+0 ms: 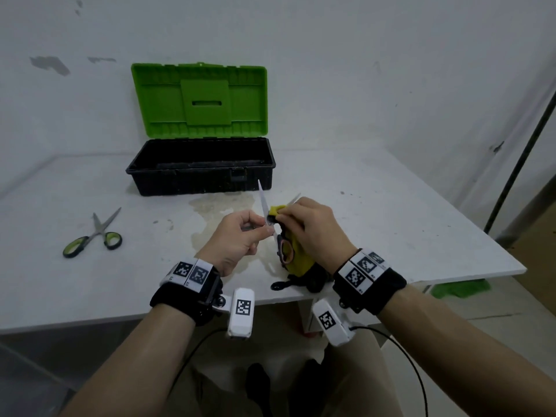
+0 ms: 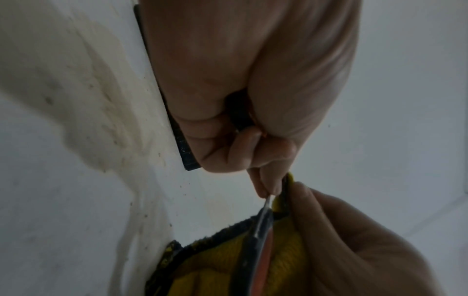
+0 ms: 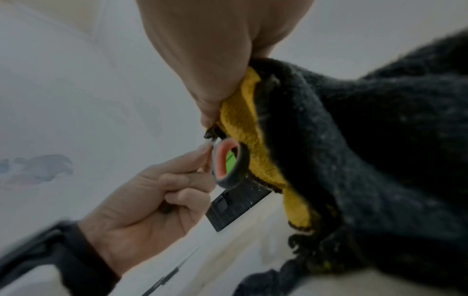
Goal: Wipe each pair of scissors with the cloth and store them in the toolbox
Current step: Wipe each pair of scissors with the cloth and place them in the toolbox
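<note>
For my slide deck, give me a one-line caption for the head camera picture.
Left hand pinches open scissors while right hand wipes them with a yellow cloth.

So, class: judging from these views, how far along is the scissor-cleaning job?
Nothing looks stored: the part of the open toolbox interior that shows appears bare, though its floor is partly hidden. In hand: the left hand pinches a blade of the orange-handled scissors, opened, while the right hand presses the yellow cloth on them. Left: the green-handled scissors lie unwiped on the table.
</note>
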A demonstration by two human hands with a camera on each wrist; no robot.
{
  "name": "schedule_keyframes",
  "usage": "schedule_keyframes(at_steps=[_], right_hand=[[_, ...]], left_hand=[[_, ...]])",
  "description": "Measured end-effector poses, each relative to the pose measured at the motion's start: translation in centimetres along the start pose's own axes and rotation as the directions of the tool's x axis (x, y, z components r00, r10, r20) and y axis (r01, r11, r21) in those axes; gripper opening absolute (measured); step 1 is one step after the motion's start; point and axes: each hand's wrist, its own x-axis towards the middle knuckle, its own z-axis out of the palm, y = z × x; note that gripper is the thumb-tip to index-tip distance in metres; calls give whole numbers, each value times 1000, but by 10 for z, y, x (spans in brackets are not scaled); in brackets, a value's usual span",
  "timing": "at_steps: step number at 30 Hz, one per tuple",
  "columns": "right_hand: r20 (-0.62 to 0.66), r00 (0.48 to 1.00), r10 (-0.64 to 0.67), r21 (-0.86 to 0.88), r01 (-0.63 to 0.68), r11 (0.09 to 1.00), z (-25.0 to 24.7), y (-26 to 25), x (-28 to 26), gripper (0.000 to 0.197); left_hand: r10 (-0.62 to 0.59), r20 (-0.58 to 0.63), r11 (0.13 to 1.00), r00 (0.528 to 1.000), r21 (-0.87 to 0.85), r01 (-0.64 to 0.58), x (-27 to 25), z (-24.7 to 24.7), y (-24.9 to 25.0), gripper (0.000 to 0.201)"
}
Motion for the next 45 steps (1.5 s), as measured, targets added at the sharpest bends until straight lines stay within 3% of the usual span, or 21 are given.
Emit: schedule_keyframes(at_steps=[5,7,12,18,21,24,27,30,33,36,38,45], right_hand=[[-138,980,142,-47,-149,988,-3,17,13,13],[-184,974,134,-44,-145,988,-6,16,15,12],[19,997,-70,-55,71,996,7,0,0,12],[-83,982,167,-92,-175,980,-9,16,17,19],[60,990,126,-101,-120,988,-3,2,16,22],[222,965,142,-208,-95,973,5,-3,13,27],[131,977,168,-172,-144,974,0,13,15,26],[-22,979,202,-135,-203,970,-7,30,14,21],[-156,983,98,-81,-112,990,-9,30,9,14],[-86,992,-91,-52,87,995,-4,16,0,11],[-29,991,-129,-50,128,991,1,16,-2,12],[-237,963,125,5,-127,992,-12,45,13,10]], left_hand=[[14,-15,1000,1000,26,-14,-1,0,0,23],[8,-19,1000,1000,20,-8,-2,-2,0,23],[19,1,1000,1000,8,-19,0,-2,-1,21],[19,-14,998,1000,54,-18,0,-5,-6,22],[70,16,984,997,164,-72,0,-4,-6,17],[98,54,954,994,278,-110,-1,-2,-6,14],[72,34,971,997,224,-77,-3,-4,-6,16],[-45,4,997,999,58,45,-4,-6,-7,17],[-167,3,977,986,-137,166,-3,-6,-9,15],[-223,54,939,973,-255,230,-4,-2,-8,13],[-234,94,923,968,-290,251,-6,2,-6,13],[-224,92,953,970,-188,238,-10,-8,-5,21]])
